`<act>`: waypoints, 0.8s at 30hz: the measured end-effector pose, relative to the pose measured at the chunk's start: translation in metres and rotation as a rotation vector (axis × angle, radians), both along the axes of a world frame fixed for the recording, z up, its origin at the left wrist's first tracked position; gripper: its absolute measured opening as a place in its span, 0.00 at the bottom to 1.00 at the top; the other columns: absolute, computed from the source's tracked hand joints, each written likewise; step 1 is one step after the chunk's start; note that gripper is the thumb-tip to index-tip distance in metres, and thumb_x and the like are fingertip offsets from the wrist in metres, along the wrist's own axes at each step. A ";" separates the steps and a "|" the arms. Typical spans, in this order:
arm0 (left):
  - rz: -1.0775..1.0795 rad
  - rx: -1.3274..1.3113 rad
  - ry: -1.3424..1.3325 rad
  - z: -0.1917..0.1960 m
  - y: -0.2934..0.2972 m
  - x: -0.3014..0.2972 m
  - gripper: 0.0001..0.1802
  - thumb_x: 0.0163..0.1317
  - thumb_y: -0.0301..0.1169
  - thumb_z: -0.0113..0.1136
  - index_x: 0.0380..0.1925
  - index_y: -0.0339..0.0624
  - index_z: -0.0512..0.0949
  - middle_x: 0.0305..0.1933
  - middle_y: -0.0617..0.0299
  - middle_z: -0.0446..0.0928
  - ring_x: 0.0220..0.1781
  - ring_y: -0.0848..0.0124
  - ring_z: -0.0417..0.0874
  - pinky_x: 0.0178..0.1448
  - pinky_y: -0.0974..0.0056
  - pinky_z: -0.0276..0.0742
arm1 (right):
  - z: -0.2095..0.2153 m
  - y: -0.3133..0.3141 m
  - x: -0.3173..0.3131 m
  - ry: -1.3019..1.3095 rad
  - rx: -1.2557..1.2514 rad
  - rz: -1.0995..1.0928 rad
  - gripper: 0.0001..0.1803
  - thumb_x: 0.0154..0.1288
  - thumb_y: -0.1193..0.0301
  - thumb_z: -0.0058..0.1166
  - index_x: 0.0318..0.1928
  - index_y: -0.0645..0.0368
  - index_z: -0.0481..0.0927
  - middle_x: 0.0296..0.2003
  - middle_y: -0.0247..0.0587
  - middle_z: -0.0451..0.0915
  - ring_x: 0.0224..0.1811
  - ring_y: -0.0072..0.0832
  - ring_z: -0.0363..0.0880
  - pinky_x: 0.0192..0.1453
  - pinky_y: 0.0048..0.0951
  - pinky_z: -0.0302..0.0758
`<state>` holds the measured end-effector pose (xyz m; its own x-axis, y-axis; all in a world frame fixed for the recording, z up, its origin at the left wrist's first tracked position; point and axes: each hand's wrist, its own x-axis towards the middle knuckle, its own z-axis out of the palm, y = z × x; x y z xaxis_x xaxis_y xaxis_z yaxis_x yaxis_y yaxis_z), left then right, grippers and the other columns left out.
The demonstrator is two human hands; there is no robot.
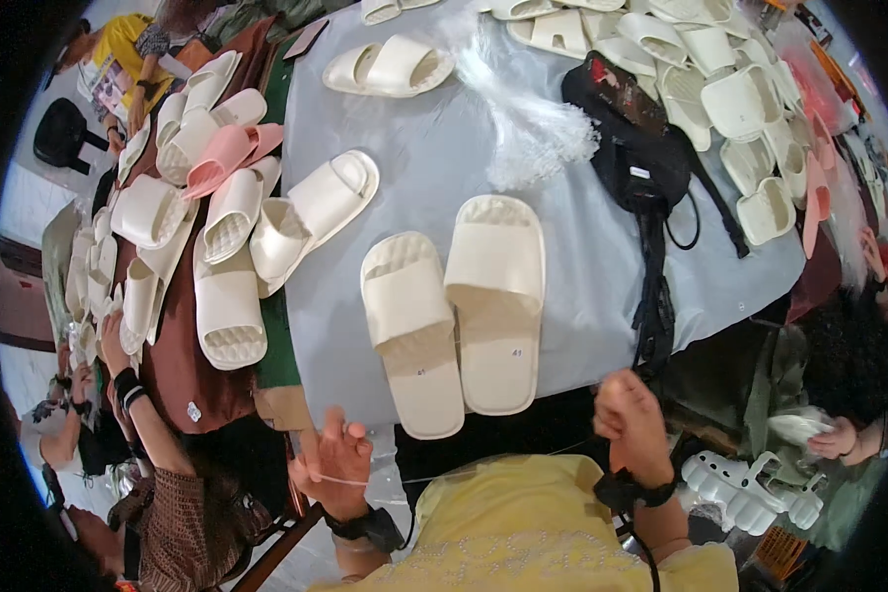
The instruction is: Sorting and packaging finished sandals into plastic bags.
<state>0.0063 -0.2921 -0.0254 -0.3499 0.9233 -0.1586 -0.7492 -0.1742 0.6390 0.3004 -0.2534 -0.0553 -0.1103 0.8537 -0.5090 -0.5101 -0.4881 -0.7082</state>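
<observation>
A thin, clear plastic strand stretches across the front of my yellow top between my two hands. My left hand, its fingers partly curled, has one end at it, with the strand crossing the fingers. My right hand is closed in a pinch at the other end, just off the table's near edge. Ahead of both hands lies a pair of cream slide sandals, the left slipper slightly overlapped with the right slipper, heels toward me. A loose bundle of similar clear strands rests farther back.
Cream slippers and a pink pair crowd the left. More cream slippers heap at the far right. A black bag lies on the grey tabletop. Co-workers sit left; another person's hand is at right.
</observation>
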 end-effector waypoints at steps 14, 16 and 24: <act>-0.398 -0.387 0.349 -0.002 0.001 0.025 0.13 0.66 0.37 0.44 0.29 0.39 0.68 0.26 0.66 0.65 0.20 0.82 0.56 0.24 0.75 0.53 | 0.019 -0.001 -0.018 -0.318 0.177 0.272 0.14 0.63 0.74 0.48 0.49 0.63 0.73 0.37 0.36 0.78 0.26 0.12 0.66 0.28 0.13 0.64; -0.416 -0.393 0.374 0.000 -0.001 0.033 0.14 0.67 0.36 0.42 0.35 0.35 0.70 0.29 0.67 0.67 0.23 0.82 0.56 0.27 0.75 0.54 | 0.021 -0.001 -0.032 -0.356 0.273 0.356 0.14 0.63 0.74 0.47 0.49 0.63 0.73 0.39 0.34 0.78 0.32 0.11 0.69 0.32 0.12 0.66; -0.378 -0.494 0.519 -0.006 0.017 0.037 0.16 0.65 0.32 0.46 0.50 0.34 0.69 0.27 0.65 0.70 0.20 0.82 0.62 0.22 0.77 0.58 | 0.030 0.022 -0.044 -0.287 0.423 0.345 0.13 0.65 0.77 0.41 0.49 0.63 0.71 0.38 0.34 0.77 0.23 0.11 0.63 0.26 0.13 0.64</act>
<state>0.0435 -0.2751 -0.0310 -0.1694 0.8595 -0.4823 -0.2873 0.4250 0.8584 0.2561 -0.2318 -0.0252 -0.3246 0.9278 -0.1841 -0.1331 -0.2375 -0.9622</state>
